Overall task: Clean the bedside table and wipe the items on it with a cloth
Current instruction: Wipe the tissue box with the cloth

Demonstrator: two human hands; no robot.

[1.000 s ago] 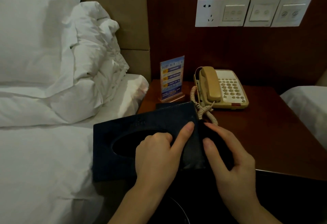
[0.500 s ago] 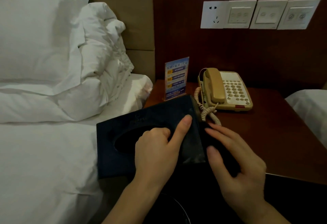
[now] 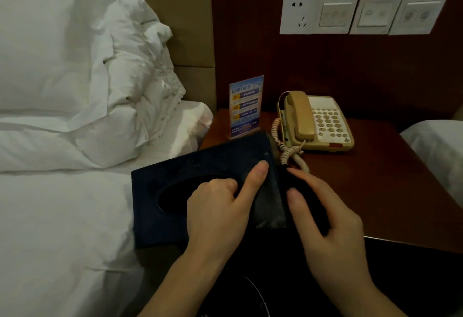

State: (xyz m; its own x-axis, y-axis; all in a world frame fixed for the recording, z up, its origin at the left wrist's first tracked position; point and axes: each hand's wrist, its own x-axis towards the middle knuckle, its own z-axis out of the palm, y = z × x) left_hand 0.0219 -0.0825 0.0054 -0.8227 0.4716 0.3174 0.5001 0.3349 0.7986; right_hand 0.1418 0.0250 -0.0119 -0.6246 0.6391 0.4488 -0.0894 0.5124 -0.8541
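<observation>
A dark navy tissue box (image 3: 175, 173) with an oval opening is tilted over the front left corner of the reddish wooden bedside table (image 3: 375, 178). My left hand (image 3: 218, 211) grips it: fingers curl into the opening and the index finger lies along the top. My right hand (image 3: 333, 229) holds a dark cloth (image 3: 310, 199) against the box's right end, thumb and fingers curved around it. The cloth is hard to make out in the dim light. A beige telephone (image 3: 323, 121) with a coiled cord and an upright blue sign card (image 3: 245, 106) stand behind the box.
A bed with white sheets (image 3: 62, 216) and pillows (image 3: 50, 53) borders the table on the left. Another white bed (image 3: 438, 146) sits at the right. Socket and switch plates (image 3: 363, 13) are on the dark wall panel. A dark round object (image 3: 245, 299) lies below my wrists.
My right hand slid a little toward me along the box's end, then back up. My left hand kept its grip on the box.
</observation>
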